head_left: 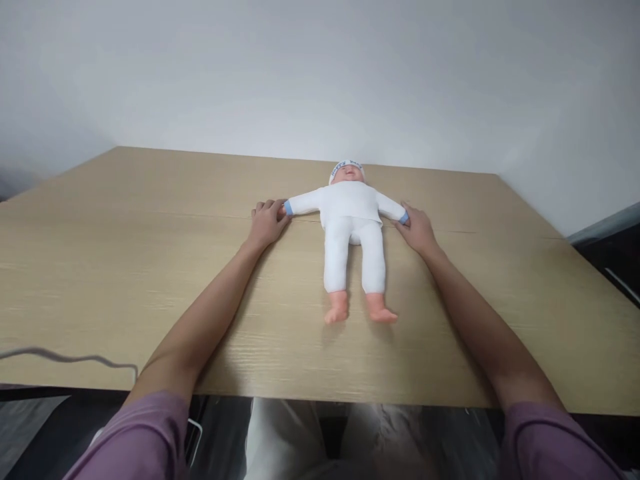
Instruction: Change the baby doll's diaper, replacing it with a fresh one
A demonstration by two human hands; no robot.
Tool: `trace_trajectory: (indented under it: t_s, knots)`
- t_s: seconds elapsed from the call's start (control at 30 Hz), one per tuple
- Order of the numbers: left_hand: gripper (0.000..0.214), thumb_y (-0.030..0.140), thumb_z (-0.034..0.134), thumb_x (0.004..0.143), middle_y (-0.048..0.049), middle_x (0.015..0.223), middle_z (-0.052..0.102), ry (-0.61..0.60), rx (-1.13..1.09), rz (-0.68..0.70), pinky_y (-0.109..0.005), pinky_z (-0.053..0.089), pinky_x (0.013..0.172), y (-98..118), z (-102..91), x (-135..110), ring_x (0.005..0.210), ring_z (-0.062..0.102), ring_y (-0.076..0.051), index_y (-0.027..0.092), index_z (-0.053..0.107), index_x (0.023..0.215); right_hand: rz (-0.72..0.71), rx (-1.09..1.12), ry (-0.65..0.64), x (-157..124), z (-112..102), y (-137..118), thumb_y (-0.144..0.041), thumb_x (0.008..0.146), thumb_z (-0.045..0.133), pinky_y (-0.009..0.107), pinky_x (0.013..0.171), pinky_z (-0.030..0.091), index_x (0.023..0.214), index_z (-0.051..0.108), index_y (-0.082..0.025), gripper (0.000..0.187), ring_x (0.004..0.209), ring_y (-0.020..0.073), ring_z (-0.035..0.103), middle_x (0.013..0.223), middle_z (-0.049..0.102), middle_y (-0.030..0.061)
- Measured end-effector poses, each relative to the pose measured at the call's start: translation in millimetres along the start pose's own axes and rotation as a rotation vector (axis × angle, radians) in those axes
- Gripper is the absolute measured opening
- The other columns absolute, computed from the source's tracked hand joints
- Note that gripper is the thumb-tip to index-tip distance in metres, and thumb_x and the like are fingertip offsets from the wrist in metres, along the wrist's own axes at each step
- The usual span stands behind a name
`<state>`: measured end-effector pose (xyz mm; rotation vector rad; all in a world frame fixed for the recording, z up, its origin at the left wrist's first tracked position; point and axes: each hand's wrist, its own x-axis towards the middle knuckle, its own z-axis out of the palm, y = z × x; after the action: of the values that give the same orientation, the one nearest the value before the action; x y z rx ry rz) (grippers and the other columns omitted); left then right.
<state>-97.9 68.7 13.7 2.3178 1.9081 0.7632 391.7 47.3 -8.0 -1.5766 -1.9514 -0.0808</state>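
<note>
Closest to us are our purple sleeves [143, 440], at the lower corners of the view, with our pale trousers [280, 437] between them below the desk [150, 287]. On the white headwear [346, 165] of the doll [351, 203] we can make out blue lettering that seems to read "Happy"; the word after it is too small and blurred for us to be sure of. Both our arms reach forward over the desk, bare below the sleeves and spread apart, angling in towards the doll. Our left hand [269, 222] is palm down, its fingers curled over the doll's hand just beside one blue cuff [288, 207]. Our right hand [417, 228] pinches the doll's other hand at the opposite cuff, thumb and fingers closed about it. The doll lies on its back near the middle of the desk in a white top and trousers, arms pulled out sideways, head towards the wall [310, 73], bare feet [337, 307] pointing towards us. A grey cable [75, 358] runs along the desk's near left edge
</note>
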Motion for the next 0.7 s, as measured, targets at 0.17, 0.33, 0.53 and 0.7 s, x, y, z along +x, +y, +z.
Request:
trace_trajectory:
  t_s: [0.17,0.33,0.53,0.7]
  knots:
    - [0.059,0.048,0.058,0.102,-0.0185,0.148,0.068,0.035,-0.017,-0.004,-0.058,0.043,0.113,6,-6.0,-10,0.137,0.055,-0.044,0.024,0.060,0.155,-0.009,0.019,0.019,-4,3,4,-0.058,0.102,0.057,0.064,0.115,0.050,0.159,0.060,-0.009,0.076,0.131,0.0457,0.065,0.147,0.072,0.0267]
    - [0.062,0.055,0.064,0.098,-0.0191,0.150,0.066,0.067,-0.019,-0.036,-0.058,0.042,0.113,5,-10.2,-22,0.138,0.055,-0.044,0.024,0.060,0.152,0.010,0.001,0.053,-8,4,17,-0.065,0.101,0.056,0.065,0.116,0.050,0.150,0.067,-0.007,0.077,0.126,0.0445,0.066,0.140,0.074,0.0281]
    - [0.043,0.054,0.061,0.101,-0.0193,0.143,0.069,0.050,-0.004,-0.079,-0.058,0.043,0.110,-2,-6.8,-18,0.137,0.053,-0.045,0.025,0.073,0.131,0.041,0.029,0.043,-9,2,20,-0.060,0.098,0.062,0.064,0.113,0.051,0.142,0.071,-0.015,0.064,0.122,0.0419,0.066,0.135,0.077,0.0231]
    - [0.041,0.049,0.057,0.104,-0.0197,0.142,0.070,0.047,-0.004,-0.094,-0.057,0.043,0.110,-4,-7.4,-20,0.138,0.053,-0.044,0.024,0.073,0.131,0.069,0.019,0.077,-16,-3,11,-0.051,0.092,0.065,0.062,0.118,0.049,0.145,0.067,-0.008,0.068,0.130,0.0433,0.063,0.140,0.073,0.0271]
